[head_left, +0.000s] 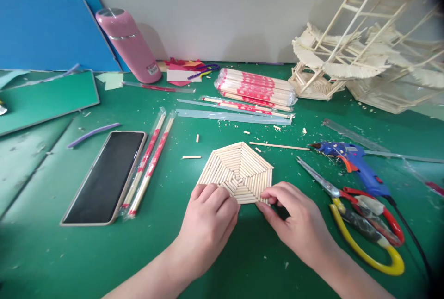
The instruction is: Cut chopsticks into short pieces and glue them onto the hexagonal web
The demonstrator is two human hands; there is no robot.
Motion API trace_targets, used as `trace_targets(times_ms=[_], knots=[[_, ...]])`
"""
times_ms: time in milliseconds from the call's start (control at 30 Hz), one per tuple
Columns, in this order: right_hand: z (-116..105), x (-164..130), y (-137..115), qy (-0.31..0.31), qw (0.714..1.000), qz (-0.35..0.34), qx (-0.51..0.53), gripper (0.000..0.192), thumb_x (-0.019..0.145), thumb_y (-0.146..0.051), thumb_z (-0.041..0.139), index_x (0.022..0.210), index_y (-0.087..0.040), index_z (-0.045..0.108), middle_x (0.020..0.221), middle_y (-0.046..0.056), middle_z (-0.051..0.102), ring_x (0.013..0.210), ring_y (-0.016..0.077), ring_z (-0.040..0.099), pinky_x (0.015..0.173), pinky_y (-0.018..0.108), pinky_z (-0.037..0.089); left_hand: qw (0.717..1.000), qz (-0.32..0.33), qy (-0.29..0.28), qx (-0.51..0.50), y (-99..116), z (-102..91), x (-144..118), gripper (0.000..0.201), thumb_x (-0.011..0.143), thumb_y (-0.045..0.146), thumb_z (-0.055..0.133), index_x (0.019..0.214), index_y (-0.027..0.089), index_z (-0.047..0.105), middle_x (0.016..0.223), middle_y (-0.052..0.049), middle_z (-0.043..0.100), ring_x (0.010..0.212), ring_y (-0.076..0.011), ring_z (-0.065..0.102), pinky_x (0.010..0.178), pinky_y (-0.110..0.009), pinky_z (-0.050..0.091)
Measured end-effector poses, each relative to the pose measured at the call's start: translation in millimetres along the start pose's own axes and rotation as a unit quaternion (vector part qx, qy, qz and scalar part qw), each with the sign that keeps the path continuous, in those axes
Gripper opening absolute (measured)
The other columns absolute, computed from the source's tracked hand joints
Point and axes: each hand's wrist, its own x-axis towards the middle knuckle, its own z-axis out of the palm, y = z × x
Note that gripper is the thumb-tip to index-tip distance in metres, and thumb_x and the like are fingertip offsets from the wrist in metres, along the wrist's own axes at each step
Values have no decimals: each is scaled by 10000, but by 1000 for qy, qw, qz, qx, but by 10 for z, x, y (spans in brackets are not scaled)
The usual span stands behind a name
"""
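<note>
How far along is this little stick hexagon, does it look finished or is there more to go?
Done: the hexagon panel is filled with concentric rows of sticks right to its centre. In hand: the left hand and right hand both press its near edge, fingertips on the outermost row. Left: cut stick bits and one long stick lie loose nearby, and the glue gun and scissors sit out unused.

Both forearms are bare, with no sleeves in view. The left hand and the right hand wear no gloves, rings or watch.
</note>
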Motion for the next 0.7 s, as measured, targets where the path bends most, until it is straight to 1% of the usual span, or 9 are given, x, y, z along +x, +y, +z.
trace_targets(times_ms=[233,467,700], knots=[[-17,21,-9,-20,999,38,12,51,829,-222,517,854,-204,557,750,4,566,701,131,552,623,259,445,1000,-17,-4,-14,13,6,-2,186,845,118,445,699,170,548,697,-22,558,662,-153,453,634,-318,339],[-13,10,-32,-26,998,58,13,46,825,-231,519,850,-211,552,744,-3,560,689,129,560,600,250,445,1000,-19,2,-10,12,10,5,192,839,114,452,682,169,548,691,-23,562,659,-156,462,634,-320,345],[-47,51,-59,-40,995,77,42,41,828,-228,511,823,-216,549,743,-11,554,675,120,554,602,246,446,1000,-23,1,-9,23,7,20,203,849,128,444,689,165,561,691,-27,565,659,-156,466,634,-321,355]])
